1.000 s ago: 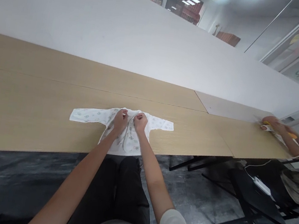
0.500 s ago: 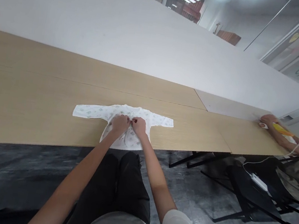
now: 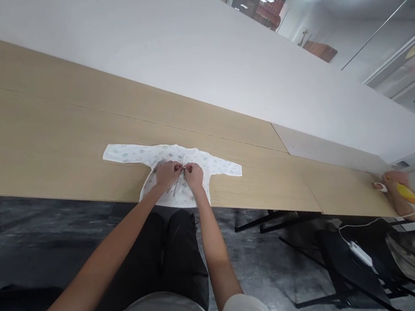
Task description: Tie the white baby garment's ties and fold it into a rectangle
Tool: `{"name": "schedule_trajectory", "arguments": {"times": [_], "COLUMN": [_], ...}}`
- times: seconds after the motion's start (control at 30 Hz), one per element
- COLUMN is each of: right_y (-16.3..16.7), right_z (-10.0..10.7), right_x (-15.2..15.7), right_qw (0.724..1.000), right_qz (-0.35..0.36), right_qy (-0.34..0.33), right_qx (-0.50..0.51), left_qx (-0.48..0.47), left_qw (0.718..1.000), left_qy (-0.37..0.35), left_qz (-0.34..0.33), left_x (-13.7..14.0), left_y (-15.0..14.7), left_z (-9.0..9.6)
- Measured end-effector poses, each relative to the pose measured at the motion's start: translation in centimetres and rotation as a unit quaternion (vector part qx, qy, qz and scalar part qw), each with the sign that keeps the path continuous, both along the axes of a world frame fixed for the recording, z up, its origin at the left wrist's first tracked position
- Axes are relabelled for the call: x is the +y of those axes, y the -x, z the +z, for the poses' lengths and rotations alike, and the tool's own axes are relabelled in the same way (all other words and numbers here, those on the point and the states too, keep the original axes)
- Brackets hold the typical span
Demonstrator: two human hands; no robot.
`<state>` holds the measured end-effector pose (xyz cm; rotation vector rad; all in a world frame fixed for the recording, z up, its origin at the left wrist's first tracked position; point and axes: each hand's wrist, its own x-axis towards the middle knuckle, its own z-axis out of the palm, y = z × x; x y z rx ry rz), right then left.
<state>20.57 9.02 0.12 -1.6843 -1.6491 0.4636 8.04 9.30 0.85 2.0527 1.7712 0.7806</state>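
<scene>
A small white baby shirt (image 3: pixel 161 155) with a faint print lies face up on the table, its sleeves spread to both sides. My left hand (image 3: pixel 168 173) pinches the fabric at the front opening, near the middle of the chest. Just beside it, my right hand (image 3: pixel 193 175) pinches the opposite edge of the same opening. The fingertips of both hands almost meet there. Any fastener between them is too small and too covered to make out. The shirt's lower hem reaches the table's front edge.
The long wooden table (image 3: pixel 58 145) runs along a white partition (image 3: pixel 149 49). At the far right, another person's arm (image 3: pixel 398 198) rests over the table by something yellow. A black chair (image 3: pixel 353 269) carrying a white power strip (image 3: pixel 360 253) stands below on the right.
My hands stay pinched at the shirt's front, with only a slight shift of the fingers. At the far right, the other person's arm has moved further right. The view has shifted slightly.
</scene>
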Motion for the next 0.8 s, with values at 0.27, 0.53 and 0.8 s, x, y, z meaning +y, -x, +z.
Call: {"name": "schedule_trajectory", "arguments": {"times": [0.27,0.53,0.8], "right_y": [-0.29,-0.24,-0.25], "right_z": [0.39,0.42,0.33], "right_x": [-0.43,-0.47,-0.46], "right_qw": [0.996,0.997,0.998], "right_qz": [-0.018,-0.001,0.008], "right_qy": [-0.013,-0.020,-0.028], "right_qx": [0.085,0.077,0.057], "left_qx": [-0.006,-0.013,-0.016], "left_qw": [1.000,1.000,1.000], "left_qy": [-0.008,-0.016,-0.018], "left_qz": [0.019,0.004,-0.003], "left_x": [-0.21,-0.49,-0.42], "left_y": [-0.10,0.03,0.12], "left_z": [0.02,0.30,0.11]}}
